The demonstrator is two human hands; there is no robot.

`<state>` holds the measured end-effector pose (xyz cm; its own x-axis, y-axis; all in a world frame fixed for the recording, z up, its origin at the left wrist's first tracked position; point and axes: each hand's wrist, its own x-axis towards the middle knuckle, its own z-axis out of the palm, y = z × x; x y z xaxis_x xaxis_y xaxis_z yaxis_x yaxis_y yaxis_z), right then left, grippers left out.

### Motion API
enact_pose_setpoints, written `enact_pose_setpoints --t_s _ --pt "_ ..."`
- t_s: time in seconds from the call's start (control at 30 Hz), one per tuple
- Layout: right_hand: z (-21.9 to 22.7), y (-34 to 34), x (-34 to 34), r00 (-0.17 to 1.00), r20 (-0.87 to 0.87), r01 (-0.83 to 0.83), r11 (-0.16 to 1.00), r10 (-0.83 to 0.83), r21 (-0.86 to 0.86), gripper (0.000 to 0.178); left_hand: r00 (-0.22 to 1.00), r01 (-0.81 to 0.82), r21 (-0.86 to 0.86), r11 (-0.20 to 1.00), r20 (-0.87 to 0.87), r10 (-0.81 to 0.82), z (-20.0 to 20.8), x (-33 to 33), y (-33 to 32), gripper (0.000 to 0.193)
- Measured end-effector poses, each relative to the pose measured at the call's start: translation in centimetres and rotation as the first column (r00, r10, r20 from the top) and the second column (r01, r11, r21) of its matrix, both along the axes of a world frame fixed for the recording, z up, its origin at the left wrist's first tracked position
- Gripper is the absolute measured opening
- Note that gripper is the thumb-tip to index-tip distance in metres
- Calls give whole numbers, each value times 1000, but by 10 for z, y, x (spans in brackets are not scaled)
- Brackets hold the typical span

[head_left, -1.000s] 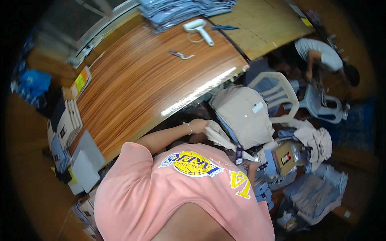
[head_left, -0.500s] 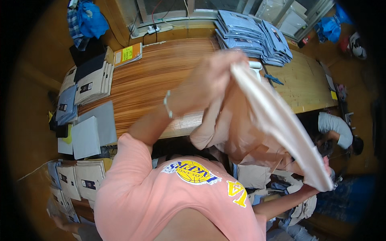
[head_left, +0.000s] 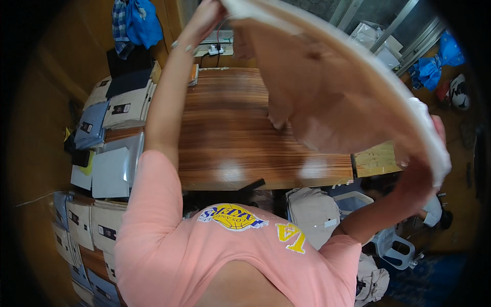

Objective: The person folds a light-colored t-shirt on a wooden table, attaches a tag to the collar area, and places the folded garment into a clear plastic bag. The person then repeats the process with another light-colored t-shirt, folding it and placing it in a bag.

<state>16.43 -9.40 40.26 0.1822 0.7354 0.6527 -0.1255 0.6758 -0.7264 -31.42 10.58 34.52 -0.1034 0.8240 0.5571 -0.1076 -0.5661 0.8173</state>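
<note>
Left hand (head_left: 208, 16) closed on beige garment (head_left: 332, 92), right hand (head_left: 439, 128) seemingly too; wood-grain table (head_left: 220, 128) part-blocked below fingers, folded-garment stacks (head_left: 125, 110) lower left.

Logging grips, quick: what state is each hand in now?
Left hand: closed, holding one end of the beige cloth.
Right hand: closed on the cloth's other end, partly hidden by it.

Garment (head_left: 332, 97): is spanning upper centre to right, over tabletop (head_left: 220, 148). Folded stacks (head_left: 134, 100): are lying along the left side. Bundle (head_left: 144, 23): is hanging upper left. Cloth pile (head_left: 309, 210): is resting below the tabletop's near edge. Chair (head_left: 384, 241): is standing right of pile.
</note>
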Motion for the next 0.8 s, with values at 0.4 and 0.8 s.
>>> enact_pose_setpoints --t_s 0.4,0.8 --pt "-264 85 -151 729 147 -254 463 669 -849 29 410 -856 -78 511 -705 579 -304 -151 -158 53" --pt "-421 199 5 102 991 694 708 82 -130 62 106 -902 -31 432 -983 152 -355 37 -327 52"
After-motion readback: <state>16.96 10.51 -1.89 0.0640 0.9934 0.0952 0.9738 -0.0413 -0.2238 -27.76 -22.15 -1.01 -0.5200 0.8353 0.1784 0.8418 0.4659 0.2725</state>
